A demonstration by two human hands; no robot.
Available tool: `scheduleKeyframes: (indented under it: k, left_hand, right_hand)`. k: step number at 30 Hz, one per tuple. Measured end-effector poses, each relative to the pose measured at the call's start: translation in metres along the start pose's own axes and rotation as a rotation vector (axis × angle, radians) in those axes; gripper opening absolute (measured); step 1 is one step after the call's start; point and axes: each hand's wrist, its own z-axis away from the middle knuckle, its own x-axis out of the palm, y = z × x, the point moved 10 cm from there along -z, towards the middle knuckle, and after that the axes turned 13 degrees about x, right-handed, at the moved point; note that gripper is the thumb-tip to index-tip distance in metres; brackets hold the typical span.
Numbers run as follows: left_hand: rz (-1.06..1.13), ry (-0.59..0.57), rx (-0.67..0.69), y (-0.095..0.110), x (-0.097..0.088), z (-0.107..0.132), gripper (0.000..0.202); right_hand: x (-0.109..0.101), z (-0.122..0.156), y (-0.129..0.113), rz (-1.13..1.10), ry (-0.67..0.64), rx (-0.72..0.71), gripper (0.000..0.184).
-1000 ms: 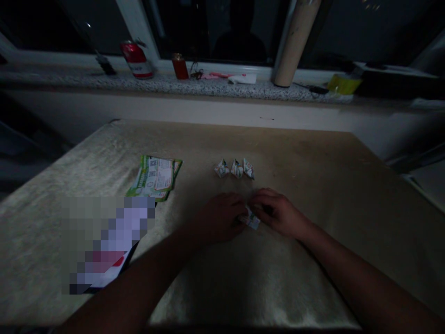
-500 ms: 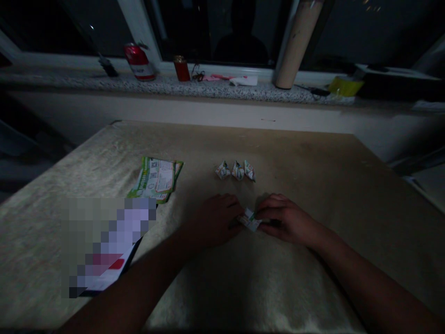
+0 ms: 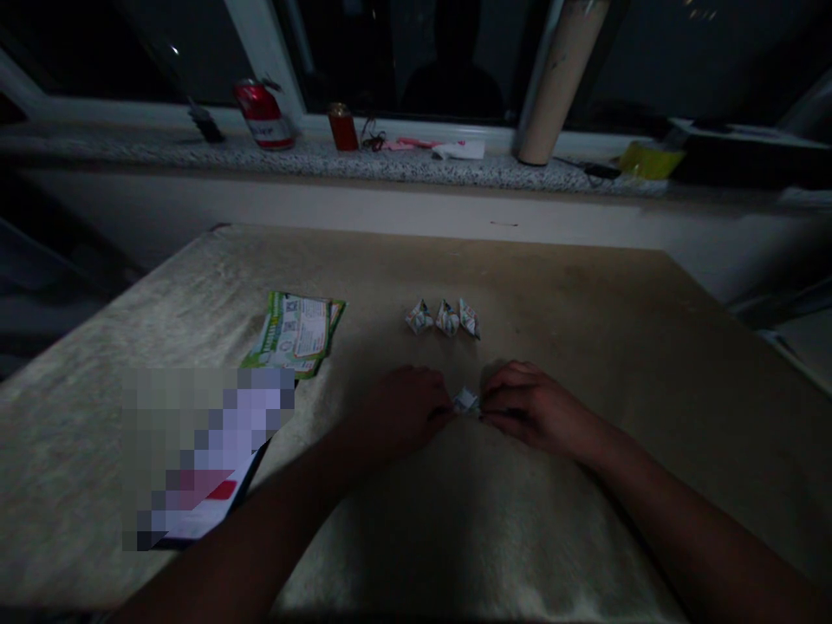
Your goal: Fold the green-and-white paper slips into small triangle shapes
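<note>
A small piece of folded printed paper (image 3: 465,400) is pinched between my two hands, just above or on the table. My left hand (image 3: 409,407) is closed on its left end. On the right end, my right hand (image 3: 529,400) grips with thumb and fingertips. Beyond them stand three small folded paper shapes in a row: a left one (image 3: 419,317), a middle one (image 3: 447,318) and a right one (image 3: 469,319). They look like little origami boats with the same kind of print. My fingers hide both ends of the held paper.
Green-and-white printed packets (image 3: 292,334) lie at the left on the cloth-covered table (image 3: 559,286). Nearer me is a flat dark-edged device (image 3: 201,511), partly blurred out. On the windowsill (image 3: 390,169) stand a red can (image 3: 263,117), an orange-red jar (image 3: 342,128) and a cardboard tube (image 3: 560,87).
The paper between my hands has changed from a wider, open shape to a smaller, more compact one with a raised middle. Both hands stay nearly in place.
</note>
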Motion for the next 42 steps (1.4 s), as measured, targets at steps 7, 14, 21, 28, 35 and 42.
scheduleKeyframes:
  k: [7,14,21,28,35,42]
  left_hand:
    - [0.029,0.022,-0.083,-0.008,0.002,0.0,0.02]
    - [-0.001,0.036,-0.129,-0.005,-0.001,-0.001,0.027]
    - [-0.087,0.016,-0.133,0.003,-0.003,-0.005,0.029]
    - [-0.167,0.033,-0.181,0.007,-0.002,-0.005,0.029]
    - [-0.192,-0.033,-0.267,0.004,0.002,-0.006,0.031]
    - [-0.184,-0.056,-0.265,0.006,-0.001,-0.008,0.031]
  right_hand:
    - [0.0,-0.002,0.006,-0.046,0.001,0.078,0.011]
    - [0.004,-0.004,0.013,0.001,0.022,0.191,0.017]
    - [0.012,-0.006,0.018,0.088,0.065,0.281,0.019]
    - [0.011,-0.005,0.022,0.088,0.094,0.373,0.017]
    - [0.012,-0.007,0.026,0.081,0.101,0.423,0.023]
    - [0.013,-0.007,0.026,0.092,0.109,0.433,0.025]
